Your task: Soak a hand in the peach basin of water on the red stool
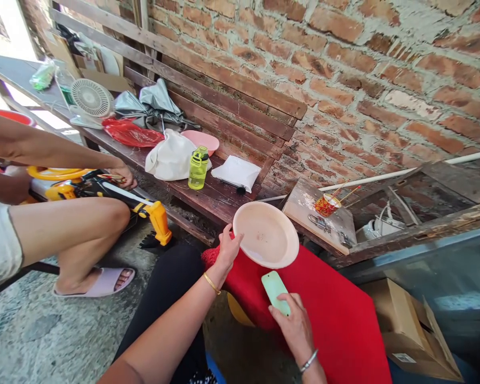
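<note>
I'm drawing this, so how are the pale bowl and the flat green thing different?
The bowl is round and beige; the green thing is rectangular and minty. The bowl is hollow; the green thing is flat. Both are being touched: the left hand is on the bowl, the right hand on the green thing.

Pale peach basin (266, 234), mint-green slab (275, 289), bright red cloth (340, 304), yellow-green bottle (198, 169), red cup (325, 207) with yellow pattern
</note>
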The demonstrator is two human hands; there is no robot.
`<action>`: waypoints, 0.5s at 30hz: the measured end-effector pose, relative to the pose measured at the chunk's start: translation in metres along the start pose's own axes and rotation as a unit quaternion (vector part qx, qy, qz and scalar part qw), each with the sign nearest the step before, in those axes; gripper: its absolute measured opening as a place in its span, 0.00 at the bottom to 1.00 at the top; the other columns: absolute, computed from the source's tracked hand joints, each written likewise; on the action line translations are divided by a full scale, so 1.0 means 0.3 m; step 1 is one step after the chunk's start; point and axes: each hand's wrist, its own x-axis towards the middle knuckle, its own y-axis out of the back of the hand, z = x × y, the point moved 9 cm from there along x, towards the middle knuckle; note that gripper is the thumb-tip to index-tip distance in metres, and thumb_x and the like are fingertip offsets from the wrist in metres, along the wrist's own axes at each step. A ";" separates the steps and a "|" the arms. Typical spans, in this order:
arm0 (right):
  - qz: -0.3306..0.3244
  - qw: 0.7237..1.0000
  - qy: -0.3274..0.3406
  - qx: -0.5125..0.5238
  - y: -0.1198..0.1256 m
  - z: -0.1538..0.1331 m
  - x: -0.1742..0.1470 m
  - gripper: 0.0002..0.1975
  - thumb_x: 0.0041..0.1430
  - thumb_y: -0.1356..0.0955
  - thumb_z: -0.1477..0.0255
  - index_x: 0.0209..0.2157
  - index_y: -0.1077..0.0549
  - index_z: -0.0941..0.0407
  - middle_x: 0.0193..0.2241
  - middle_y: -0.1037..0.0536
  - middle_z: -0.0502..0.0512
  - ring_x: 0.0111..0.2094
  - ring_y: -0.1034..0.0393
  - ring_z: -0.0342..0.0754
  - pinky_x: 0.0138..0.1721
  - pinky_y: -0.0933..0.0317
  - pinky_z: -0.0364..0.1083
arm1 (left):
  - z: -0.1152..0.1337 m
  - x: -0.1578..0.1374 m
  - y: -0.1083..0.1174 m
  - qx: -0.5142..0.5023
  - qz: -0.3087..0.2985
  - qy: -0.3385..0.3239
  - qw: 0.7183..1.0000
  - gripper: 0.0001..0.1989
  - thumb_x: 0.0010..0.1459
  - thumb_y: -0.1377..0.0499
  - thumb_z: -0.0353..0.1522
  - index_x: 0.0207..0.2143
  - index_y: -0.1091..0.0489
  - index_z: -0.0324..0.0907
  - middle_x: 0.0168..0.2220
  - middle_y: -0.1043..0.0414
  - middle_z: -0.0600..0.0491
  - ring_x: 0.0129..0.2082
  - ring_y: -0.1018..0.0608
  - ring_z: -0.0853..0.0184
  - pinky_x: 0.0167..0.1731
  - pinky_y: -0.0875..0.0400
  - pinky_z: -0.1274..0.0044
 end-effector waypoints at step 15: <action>0.054 0.995 -0.083 -0.028 0.074 0.131 0.023 0.26 0.46 0.33 0.43 0.35 0.23 0.50 0.36 0.27 0.54 0.35 0.29 0.55 0.38 0.37 0.51 | -0.009 -0.005 -0.059 -0.007 -0.026 -0.020 0.999 0.26 0.51 0.36 0.34 0.54 0.30 0.44 0.44 0.32 0.48 0.52 0.30 0.56 0.55 0.34 0.64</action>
